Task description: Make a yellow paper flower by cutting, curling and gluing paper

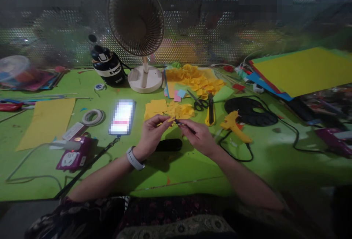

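Observation:
My left hand [152,134], with a pale watch on the wrist, pinches a small piece of yellow paper between thumb and fingers. Facing it, my right hand [200,136] is closed around a small, thin dark tool whose kind I cannot make out. The fingertips of both hands almost meet over the table. Just beyond them lie cut yellow paper pieces [180,109] and a stack of yellow paper squares [155,107]. Partly under my left hand is a long black case-like object [172,144]. Black scissors [200,103] and a yellow box cutter [211,112] rest past my right hand.
A yellow glue gun [233,126] with its cord lies to the right. On the left are a lit phone [121,117], a tape roll [92,117] and a purple box [77,154]. A fan [145,79] and a black bottle [108,68] stand behind.

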Tool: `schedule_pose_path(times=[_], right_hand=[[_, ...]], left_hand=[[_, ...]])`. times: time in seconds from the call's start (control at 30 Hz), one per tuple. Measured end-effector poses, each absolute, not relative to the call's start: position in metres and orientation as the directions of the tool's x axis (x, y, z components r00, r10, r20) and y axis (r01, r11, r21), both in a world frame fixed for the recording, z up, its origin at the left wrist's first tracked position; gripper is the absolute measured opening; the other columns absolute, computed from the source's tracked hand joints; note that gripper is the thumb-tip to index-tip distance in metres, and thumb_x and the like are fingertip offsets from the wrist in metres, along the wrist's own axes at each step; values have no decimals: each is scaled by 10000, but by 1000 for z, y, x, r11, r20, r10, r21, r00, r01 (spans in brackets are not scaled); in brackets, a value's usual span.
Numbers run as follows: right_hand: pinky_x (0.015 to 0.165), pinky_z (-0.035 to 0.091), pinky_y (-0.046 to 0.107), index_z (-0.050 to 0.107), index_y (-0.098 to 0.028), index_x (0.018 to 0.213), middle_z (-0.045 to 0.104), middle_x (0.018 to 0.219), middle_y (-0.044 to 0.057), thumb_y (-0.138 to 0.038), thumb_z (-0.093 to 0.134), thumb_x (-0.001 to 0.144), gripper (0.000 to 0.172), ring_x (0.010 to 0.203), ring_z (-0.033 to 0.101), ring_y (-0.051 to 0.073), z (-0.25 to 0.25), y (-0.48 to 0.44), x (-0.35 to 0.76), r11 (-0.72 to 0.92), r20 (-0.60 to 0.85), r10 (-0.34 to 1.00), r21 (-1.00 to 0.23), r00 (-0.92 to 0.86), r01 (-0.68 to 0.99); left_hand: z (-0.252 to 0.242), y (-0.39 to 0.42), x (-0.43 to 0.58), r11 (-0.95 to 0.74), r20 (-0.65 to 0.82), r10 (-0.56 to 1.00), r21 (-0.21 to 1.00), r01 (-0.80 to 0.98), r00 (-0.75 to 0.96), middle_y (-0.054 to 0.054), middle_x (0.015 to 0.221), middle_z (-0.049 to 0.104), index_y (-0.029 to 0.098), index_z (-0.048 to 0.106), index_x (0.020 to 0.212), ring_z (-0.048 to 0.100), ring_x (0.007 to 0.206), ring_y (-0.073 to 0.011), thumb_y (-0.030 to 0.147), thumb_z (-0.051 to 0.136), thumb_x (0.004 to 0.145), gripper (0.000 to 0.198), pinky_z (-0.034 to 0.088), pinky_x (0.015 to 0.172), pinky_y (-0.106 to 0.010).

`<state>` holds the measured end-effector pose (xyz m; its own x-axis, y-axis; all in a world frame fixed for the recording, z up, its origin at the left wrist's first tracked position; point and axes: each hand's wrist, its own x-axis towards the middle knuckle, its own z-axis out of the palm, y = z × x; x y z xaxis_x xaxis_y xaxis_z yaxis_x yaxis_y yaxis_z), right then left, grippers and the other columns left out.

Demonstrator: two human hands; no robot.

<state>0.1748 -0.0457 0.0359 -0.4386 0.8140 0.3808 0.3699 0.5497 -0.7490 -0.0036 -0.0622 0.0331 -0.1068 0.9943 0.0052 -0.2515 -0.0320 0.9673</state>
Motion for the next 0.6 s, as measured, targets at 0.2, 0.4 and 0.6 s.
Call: schedule_pose_path(times=[0.2, 0.4, 0.6], right_hand=[[614, 553, 277, 707, -177, 1042, 732, 793, 49, -342, 513, 959, 268, 608, 672, 151, 35, -44, 176, 495, 315, 823, -805, -472, 326], [569, 515, 247, 688, -173, 1059, 707, 735, 24, -366, 557, 934, 265, 579, 629, 132, 38, -48, 174, 455, 245, 827, -820, -506, 347], [711, 561, 297, 669, -196, 1123, 745, 955, 68, -328, 525, 957, 257, 751, 694, 168, 35, -50, 172, 499, 328, 835, -790, -442, 355]], left_hand=[[34, -62, -5, -49, 27, 996, 962, -268, -85, -10, 741, 704, 182, 736, 730, 625, 721, -120, 331, 813, 722, 168, 514, 747, -254], [36, -62, -6, -35, 22, 998, 964, -265, -52, -6, 725, 706, 192, 722, 696, 627, 699, -120, 352, 815, 718, 187, 524, 733, -264], [34, -63, -4, -26, 13, 999, 963, -267, -51, -9, 738, 713, 190, 725, 716, 643, 708, -119, 339, 822, 712, 177, 540, 748, -270]])
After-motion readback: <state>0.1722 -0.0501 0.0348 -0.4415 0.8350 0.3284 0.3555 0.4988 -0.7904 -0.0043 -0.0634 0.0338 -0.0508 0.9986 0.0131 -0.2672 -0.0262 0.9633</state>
